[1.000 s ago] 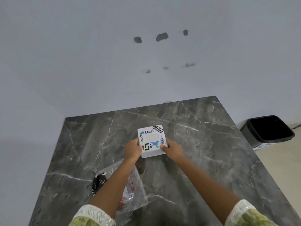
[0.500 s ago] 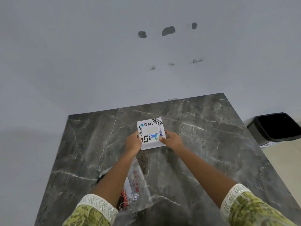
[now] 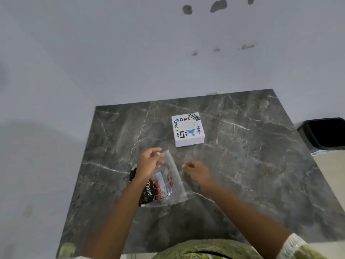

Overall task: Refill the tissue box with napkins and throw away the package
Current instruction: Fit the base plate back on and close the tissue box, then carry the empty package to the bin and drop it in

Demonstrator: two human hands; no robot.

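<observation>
The white tissue box (image 3: 187, 130), covered in stickers, sits closed on the dark marble table (image 3: 252, 146) with nobody touching it. A clear plastic package (image 3: 168, 182) with black and red print lies flat nearer to me. My left hand (image 3: 148, 163) hovers over the package's far end, fingers loosely curled and empty. Just right of the package is my right hand (image 3: 196, 171), fingers half bent and holding nothing. Whether either hand touches the plastic I cannot tell.
A black waste bin (image 3: 324, 133) stands on the floor past the table's right edge. A grey wall with a few dark patches rises behind the table. The table's left and near edges drop off to the floor.
Both hands have let go of the tissue box and pulled back toward me, down to the package. The box stays where it was set, farther up the table.
</observation>
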